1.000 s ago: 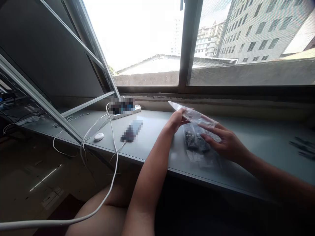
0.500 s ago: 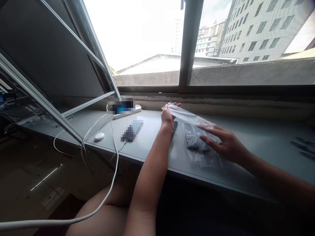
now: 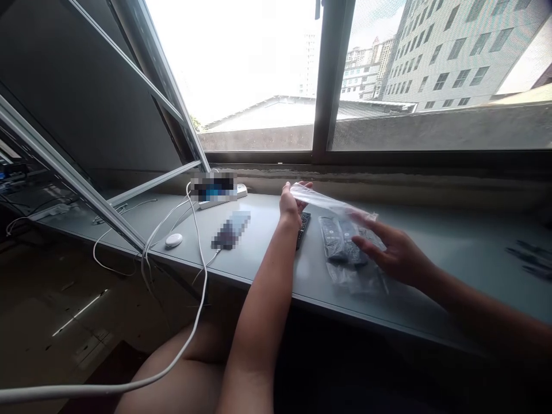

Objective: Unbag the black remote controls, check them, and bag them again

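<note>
My left hand (image 3: 290, 204) pinches the left end of a clear plastic bag (image 3: 325, 201) and holds it stretched above the grey sill. My right hand (image 3: 394, 253) holds the bag's other end, fingers spread over two black remote controls (image 3: 340, 246) that lie on more clear plastic (image 3: 357, 277). A third black remote (image 3: 303, 225) lies on the sill just behind my left wrist, partly hidden.
A phone (image 3: 232, 229) on a cable, a small white round device (image 3: 173, 240) and a white power strip (image 3: 218, 192) lie at the left of the sill (image 3: 452, 259). White cables (image 3: 196, 270) hang off its front edge. Dark items (image 3: 528, 256) lie far right.
My left hand has drawn the bag's end leftward and slightly up, uncovering the third remote. My right hand stays over the two remotes.
</note>
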The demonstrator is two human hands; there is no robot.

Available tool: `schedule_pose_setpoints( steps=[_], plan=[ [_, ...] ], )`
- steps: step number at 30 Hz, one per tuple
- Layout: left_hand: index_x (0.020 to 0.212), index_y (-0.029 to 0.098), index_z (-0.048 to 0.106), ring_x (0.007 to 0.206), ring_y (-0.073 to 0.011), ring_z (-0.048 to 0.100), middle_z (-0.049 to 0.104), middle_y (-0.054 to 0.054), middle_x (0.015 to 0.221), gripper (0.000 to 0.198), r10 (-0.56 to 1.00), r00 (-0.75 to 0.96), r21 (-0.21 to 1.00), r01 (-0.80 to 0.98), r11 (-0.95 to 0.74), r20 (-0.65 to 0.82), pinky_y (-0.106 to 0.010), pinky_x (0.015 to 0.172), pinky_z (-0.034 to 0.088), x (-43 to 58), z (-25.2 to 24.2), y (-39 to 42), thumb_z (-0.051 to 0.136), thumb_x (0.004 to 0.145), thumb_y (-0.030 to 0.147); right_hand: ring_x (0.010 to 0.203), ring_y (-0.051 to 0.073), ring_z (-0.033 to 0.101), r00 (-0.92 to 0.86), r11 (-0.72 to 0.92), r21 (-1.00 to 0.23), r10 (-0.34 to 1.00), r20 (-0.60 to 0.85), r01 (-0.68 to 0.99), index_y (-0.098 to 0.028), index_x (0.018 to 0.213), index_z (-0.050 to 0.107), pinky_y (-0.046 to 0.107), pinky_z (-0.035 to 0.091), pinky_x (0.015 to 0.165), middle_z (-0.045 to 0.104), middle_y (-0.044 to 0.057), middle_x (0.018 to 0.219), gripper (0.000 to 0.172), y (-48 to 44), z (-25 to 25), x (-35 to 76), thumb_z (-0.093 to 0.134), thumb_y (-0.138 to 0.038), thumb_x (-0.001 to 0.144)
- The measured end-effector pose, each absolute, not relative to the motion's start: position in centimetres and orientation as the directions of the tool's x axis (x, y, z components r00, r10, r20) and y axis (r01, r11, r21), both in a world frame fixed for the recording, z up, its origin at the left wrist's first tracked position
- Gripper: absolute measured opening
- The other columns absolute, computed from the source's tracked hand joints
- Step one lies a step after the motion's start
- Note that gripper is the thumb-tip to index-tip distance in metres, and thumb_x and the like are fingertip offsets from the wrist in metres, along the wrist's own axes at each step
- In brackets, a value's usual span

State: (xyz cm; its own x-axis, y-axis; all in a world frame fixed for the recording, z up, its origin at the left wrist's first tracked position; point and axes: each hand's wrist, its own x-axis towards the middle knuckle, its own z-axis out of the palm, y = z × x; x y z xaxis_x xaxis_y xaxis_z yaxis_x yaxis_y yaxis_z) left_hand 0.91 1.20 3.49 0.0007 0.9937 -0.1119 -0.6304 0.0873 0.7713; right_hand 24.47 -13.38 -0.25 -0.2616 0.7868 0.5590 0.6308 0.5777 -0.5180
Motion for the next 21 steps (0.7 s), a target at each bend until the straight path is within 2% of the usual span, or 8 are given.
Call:
schedule_pose_setpoints(
  steps=[3,5,8,12,16,21],
  plan=[
    [0.131,0.014,0.080,0.122,-0.0244,0.082,0.085,-0.017,0.136,0.062,0.993,0.049,0.785,-0.609,0.117,-0.110,-0.025,0.082,0.062,0.9,3.5,1.0,0.031,0.120,0.052,0.161,0.045,0.059,-0.253,0.566,-0.543,0.800,0.544,0.621,-0.036,0.177,0.056,0.059,0.057,0.125,0.055,0.007,0.181,0.067,-13.2,-0.5,24.6,0.066,-0.058,0.115],
    [0.131,0.014,0.079,0.123,-0.0236,0.081,0.084,-0.017,0.140,0.066,0.992,0.060,0.793,-0.597,0.123,-0.109,-0.024,0.080,0.061,0.9,3.5,0.9,0.026,0.120,0.050,0.164,0.046,0.055,-0.254,0.570,-0.543,0.797,0.548,0.617,-0.036,0.178,0.055,0.060,0.055,0.127,0.052,0.006,0.184,0.068,-13.2,-0.5,24.5,0.067,-0.057,0.114],
    [0.135,0.014,0.078,0.126,-0.0240,0.081,0.083,-0.017,0.141,0.067,0.993,0.035,0.789,-0.605,0.109,-0.111,-0.025,0.085,0.062,0.9,3.5,0.9,0.023,0.120,0.050,0.156,0.045,0.065,-0.259,0.582,-0.539,0.788,0.559,0.608,-0.035,0.175,0.060,0.060,0.058,0.125,0.065,0.008,0.173,0.066,-13.3,-0.1,24.3,0.067,-0.058,0.114],
    [0.138,0.013,0.078,0.126,-0.0284,0.081,0.087,-0.017,0.128,0.067,0.992,-0.012,0.757,-0.647,0.089,-0.127,-0.033,0.095,0.064,1.0,3.4,1.1,0.026,0.119,0.052,0.139,0.042,0.077,-0.261,0.601,-0.534,0.773,0.579,0.595,-0.033,0.162,0.074,0.055,0.065,0.115,0.080,0.012,0.150,0.057,-13.8,0.5,24.0,0.069,-0.060,0.113],
    [0.137,0.015,0.079,0.127,-0.0300,0.079,0.088,-0.015,0.122,0.065,0.993,-0.016,0.739,-0.669,0.079,-0.121,-0.038,0.101,0.064,0.9,3.3,1.4,0.031,0.118,0.055,0.136,0.041,0.079,-0.264,0.589,-0.569,0.791,0.552,0.574,-0.035,0.161,0.076,0.053,0.067,0.112,0.082,0.011,0.143,0.054,-14.0,0.6,24.1,0.070,-0.059,0.113],
    [0.137,0.014,0.079,0.126,-0.0293,0.079,0.087,-0.016,0.125,0.067,0.994,-0.016,0.733,-0.677,0.066,-0.105,-0.040,0.106,0.063,0.6,3.1,1.7,0.028,0.118,0.054,0.137,0.040,0.078,-0.311,0.596,-0.570,0.795,0.521,0.566,-0.040,0.163,0.073,0.054,0.064,0.117,0.082,0.007,0.146,0.055,-13.8,0.4,24.3,0.072,-0.059,0.111]
  ],
)
